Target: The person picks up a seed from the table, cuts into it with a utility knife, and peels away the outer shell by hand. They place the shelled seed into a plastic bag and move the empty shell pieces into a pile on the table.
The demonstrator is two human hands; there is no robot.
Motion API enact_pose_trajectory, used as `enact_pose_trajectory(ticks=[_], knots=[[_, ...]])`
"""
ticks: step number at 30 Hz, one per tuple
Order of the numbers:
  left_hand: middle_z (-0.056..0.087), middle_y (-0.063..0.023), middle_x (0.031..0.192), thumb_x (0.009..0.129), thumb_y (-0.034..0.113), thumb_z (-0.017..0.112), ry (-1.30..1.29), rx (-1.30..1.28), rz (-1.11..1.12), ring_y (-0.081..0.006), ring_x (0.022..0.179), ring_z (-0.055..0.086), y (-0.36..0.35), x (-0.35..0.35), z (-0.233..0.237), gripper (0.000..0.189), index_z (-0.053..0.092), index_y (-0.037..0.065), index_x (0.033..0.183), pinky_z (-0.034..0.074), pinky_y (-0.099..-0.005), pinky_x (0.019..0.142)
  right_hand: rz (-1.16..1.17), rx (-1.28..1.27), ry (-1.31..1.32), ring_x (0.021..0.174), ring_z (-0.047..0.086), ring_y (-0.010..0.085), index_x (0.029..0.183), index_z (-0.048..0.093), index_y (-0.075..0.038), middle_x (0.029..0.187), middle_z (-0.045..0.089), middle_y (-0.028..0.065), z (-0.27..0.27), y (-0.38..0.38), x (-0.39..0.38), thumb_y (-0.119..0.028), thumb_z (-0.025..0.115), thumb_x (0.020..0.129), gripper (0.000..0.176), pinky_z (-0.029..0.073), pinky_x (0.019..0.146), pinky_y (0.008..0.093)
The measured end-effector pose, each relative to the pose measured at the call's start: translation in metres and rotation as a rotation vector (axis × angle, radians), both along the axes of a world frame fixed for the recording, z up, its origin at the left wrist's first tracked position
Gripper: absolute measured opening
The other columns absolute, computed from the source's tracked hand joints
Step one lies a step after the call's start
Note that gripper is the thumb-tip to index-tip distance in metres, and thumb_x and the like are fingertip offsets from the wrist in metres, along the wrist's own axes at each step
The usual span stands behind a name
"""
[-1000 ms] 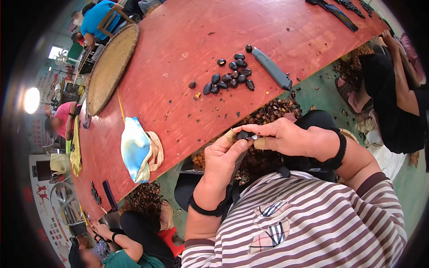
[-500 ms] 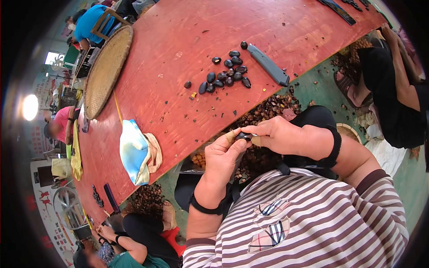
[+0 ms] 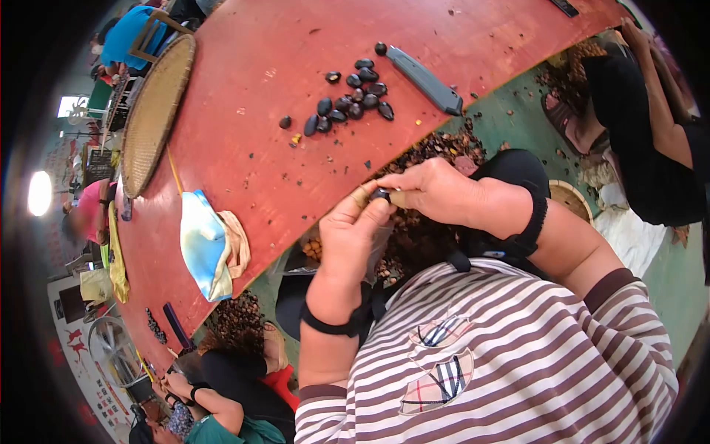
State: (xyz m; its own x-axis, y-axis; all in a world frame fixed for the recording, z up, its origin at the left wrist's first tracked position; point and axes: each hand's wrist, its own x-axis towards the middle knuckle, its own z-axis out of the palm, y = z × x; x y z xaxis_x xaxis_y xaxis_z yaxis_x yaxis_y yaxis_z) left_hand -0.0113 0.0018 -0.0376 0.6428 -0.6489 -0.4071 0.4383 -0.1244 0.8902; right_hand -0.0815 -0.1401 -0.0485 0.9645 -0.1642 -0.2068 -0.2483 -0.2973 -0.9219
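Over the table's near edge, my left hand [image 3: 346, 231] and my right hand [image 3: 438, 194] meet, both closed at the fingertips on one dark, glossy, oval nut [image 3: 380, 194]. Tan wrapping covers some of the fingertips. Part of the nut is hidden by the fingers, and I cannot make out any blade in my right hand. Beyond them on the red table [image 3: 274, 177] lies a loose cluster of similar dark nuts [image 3: 355, 111]. A grey box cutter or similar tool [image 3: 425, 81] rests beside it. Under my left wrist, a clear bag holds yellowish kernels [image 3: 313, 249].
A blue-white face mask [image 3: 203, 244] lies on the table at left, near a woven tray [image 3: 157, 118]. Brown shell scraps [image 3: 444, 152] cover the floor below the edge. Co-workers sit at right [image 3: 643, 133] and lower left [image 3: 229, 414].
My view has shifted, so the table's things appear further left and slightly higher. Both hands keep hold of the nut, with its position between the fingers slightly changed.
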Motion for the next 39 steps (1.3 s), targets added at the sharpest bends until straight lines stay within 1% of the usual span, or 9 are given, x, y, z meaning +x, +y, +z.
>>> enact_pose_trajectory(ticks=[3,6,10,14,21,26,29,35,39], knots=[[0.057,-0.0044,0.084,0.08,0.013,0.054,0.104,-0.007,-0.017,-0.0102,0.07,0.056,0.001,0.002,0.005,0.03,0.05,0.0,0.107,0.047,-0.0211,0.063,0.049,-0.35,-0.218,0.063,0.055,0.0257,0.103,0.055,-0.009,0.067,0.054,0.0121,0.002,0.002,-0.003,-0.008,0.056,0.073,0.03,0.044,0.056,0.0324],[0.057,-0.0038,0.079,0.082,0.019,0.053,0.171,-0.004,-0.111,-0.0109,0.065,0.057,0.006,0.005,0.008,0.028,0.052,0.001,0.103,0.047,-0.0219,0.061,0.083,-0.374,-0.239,0.069,0.056,0.0336,0.102,0.055,-0.013,0.072,0.058,0.0153,0.01,0.009,-0.008,-0.02,0.047,0.078,0.026,0.044,0.061,0.0411],[0.057,-0.0036,0.076,0.081,0.019,0.054,0.149,0.083,-0.211,-0.0103,0.06,0.055,0.013,0.002,0.006,0.026,0.054,0.001,0.1,0.045,-0.0215,0.056,0.058,-0.154,-0.208,0.069,0.056,0.0335,0.096,0.056,-0.012,0.073,0.058,0.0144,0.005,0.01,-0.018,-0.018,0.048,0.077,0.021,0.044,0.06,0.0412],[0.057,-0.0035,0.074,0.079,0.017,0.057,0.173,0.096,-0.268,-0.01,0.057,0.055,0.016,-0.006,0.006,0.029,0.054,0.0,0.103,0.045,-0.0204,0.054,0.21,-0.199,-0.153,0.069,0.056,0.0338,0.098,0.056,-0.014,0.072,0.058,0.0153,0.007,0.003,-0.027,-0.017,0.049,0.076,0.024,0.044,0.06,0.0401],[0.057,-0.0033,0.071,0.077,0.009,0.058,0.153,0.197,-0.394,-0.0082,0.054,0.054,0.01,-0.001,0.025,0.033,0.051,-0.001,0.108,0.044,-0.0187,0.05,0.343,-0.113,0.001,0.058,0.057,0.0295,0.095,0.058,-0.003,0.066,0.056,0.0189,0.031,-0.012,-0.019,-0.006,0.054,0.072,0.023,0.044,0.053,0.0324],[0.056,-0.0003,0.067,0.075,0.008,0.06,0.171,0.276,-0.59,-0.0054,0.053,0.051,0.006,0.002,0.033,0.02,0.058,-0.003,0.091,0.043,-0.0175,0.049,0.435,0.047,0.086,0.061,0.053,0.0123,0.094,0.058,-0.002,0.067,0.058,0.0106,0.03,-0.015,-0.019,-0.008,0.056,0.07,0.024,0.042,0.057,0.0256],[0.056,-0.0004,0.066,0.074,0.008,0.061,0.109,0.302,-0.662,-0.005,0.053,0.051,0.002,0.001,0.032,0.019,0.06,-0.004,0.088,0.043,-0.0177,0.048,0.449,0.139,0.246,0.056,0.051,0.0115,0.093,0.059,-0.002,0.065,0.057,0.0077,0.021,-0.014,-0.017,-0.009,0.057,0.07,0.024,0.041,0.053,0.0252],[0.057,0.0012,0.066,0.072,0.004,0.06,-0.265,0.332,-0.592,-0.0046,0.053,0.052,0.0,0.001,0.004,0.022,0.06,-0.002,0.093,0.044,-0.0184,0.047,0.24,0.359,0.349,0.047,0.044,0.0068,0.091,0.061,-0.002,0.061,0.054,0.0021,0.011,-0.014,-0.013,-0.01,0.057,0.071,0.022,0.035,0.042,0.0218],[0.06,-0.0028,0.083,0.076,0.003,0.055,-0.252,0.234,-0.43,-0.0053,0.07,0.054,0.002,-0.005,-0.007,0.028,0.054,-0.002,0.104,0.045,-0.017,0.056,0.112,0.508,0.366,0.046,0.043,0.0083,0.089,0.062,-0.004,0.059,0.053,0.0017,0.004,-0.013,-0.012,-0.012,0.058,0.067,0.024,0.035,0.039,0.0224]])
